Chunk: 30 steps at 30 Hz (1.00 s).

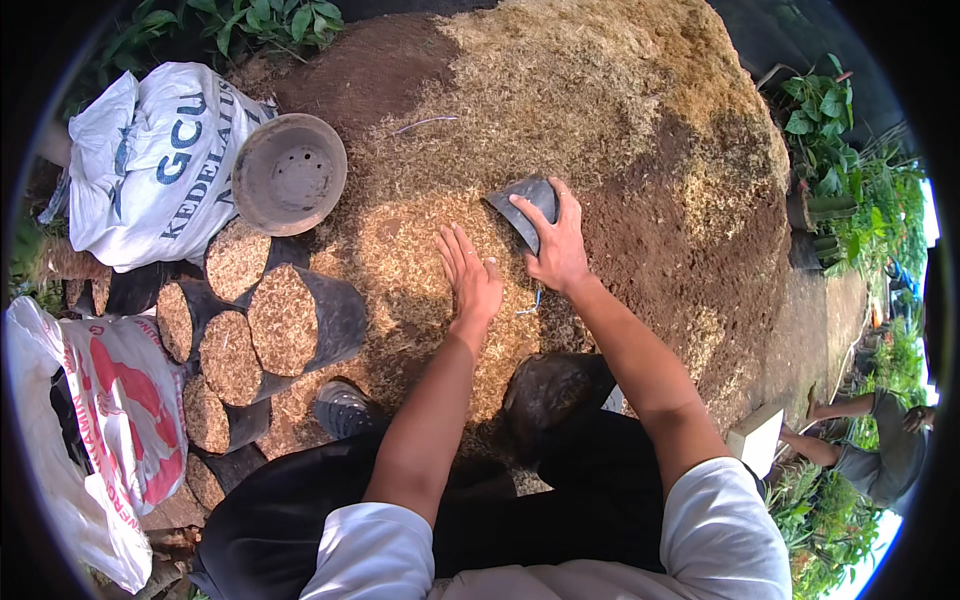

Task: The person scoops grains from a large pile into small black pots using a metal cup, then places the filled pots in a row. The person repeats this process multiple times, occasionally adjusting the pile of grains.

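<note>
My right hand (pixel 558 240) grips a dark grey, curved plastic piece (pixel 528 207), thumb on its near face and fingers around its far edge. Its lower edge rests at or just above a pile of pale husk mixed with brown soil (pixel 570 100); contact is unclear. To the left of it, my left hand (pixel 470 280) lies on or just over the husk, fingers stretched out and nothing in them. A dark, rounded black object (pixel 555 392) sits below my right forearm; whether it is a bag or footwear I cannot tell.
Several black planting bags filled with husk (pixel 283 320) are stacked at the left. Above them, a round grey basin with holes (pixel 290 175) leans on a full white sack (pixel 160 160). Another white-and-red sack (pixel 125 410) lies nearer. At far right are a white block (pixel 757 438) and a person (pixel 880 450).
</note>
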Tool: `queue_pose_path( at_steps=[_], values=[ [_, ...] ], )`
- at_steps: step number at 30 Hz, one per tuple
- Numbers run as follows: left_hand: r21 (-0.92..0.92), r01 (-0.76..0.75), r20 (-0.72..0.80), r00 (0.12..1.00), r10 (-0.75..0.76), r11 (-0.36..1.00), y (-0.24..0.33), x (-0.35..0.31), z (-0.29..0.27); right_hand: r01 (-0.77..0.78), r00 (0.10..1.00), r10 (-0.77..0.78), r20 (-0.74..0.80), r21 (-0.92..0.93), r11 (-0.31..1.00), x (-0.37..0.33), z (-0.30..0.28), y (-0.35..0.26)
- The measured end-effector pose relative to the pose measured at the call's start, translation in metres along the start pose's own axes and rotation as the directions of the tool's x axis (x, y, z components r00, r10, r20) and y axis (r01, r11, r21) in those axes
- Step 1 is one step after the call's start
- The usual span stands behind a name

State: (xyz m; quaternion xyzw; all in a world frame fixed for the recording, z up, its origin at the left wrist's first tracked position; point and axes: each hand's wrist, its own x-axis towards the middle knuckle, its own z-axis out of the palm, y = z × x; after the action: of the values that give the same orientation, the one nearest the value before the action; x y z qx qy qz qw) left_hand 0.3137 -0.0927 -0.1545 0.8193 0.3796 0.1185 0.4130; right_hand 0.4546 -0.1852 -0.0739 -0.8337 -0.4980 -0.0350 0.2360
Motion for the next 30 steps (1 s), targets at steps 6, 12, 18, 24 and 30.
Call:
queue_pose_path(
  at_steps=[6,12,18,24,30],
  values=[
    [-0.117,0.024,0.041,0.999,-0.019,0.993,-0.001,0.002,-0.006,-0.198,0.977,0.206,-0.052,0.123,0.973,-0.013,0.016,-0.032],
    [-0.340,-0.056,0.091,0.992,0.093,0.939,0.009,0.005,-0.019,-0.334,0.935,0.354,-0.001,0.329,0.883,-0.016,0.021,-0.028],
    [-0.155,-0.354,-0.006,0.934,0.357,0.922,0.016,0.017,-0.023,-0.422,0.871,0.491,0.005,0.517,0.745,-0.017,0.038,-0.017],
    [-0.306,-0.202,-0.148,0.975,0.163,0.930,-0.001,0.008,-0.037,-0.484,0.659,0.698,0.279,0.868,0.110,-0.017,0.042,-0.001],
    [-0.021,-0.046,-0.081,0.996,0.044,0.999,-0.003,-0.007,-0.043,-0.255,0.579,0.773,0.257,0.958,-0.127,-0.014,0.048,0.013]
  ],
)
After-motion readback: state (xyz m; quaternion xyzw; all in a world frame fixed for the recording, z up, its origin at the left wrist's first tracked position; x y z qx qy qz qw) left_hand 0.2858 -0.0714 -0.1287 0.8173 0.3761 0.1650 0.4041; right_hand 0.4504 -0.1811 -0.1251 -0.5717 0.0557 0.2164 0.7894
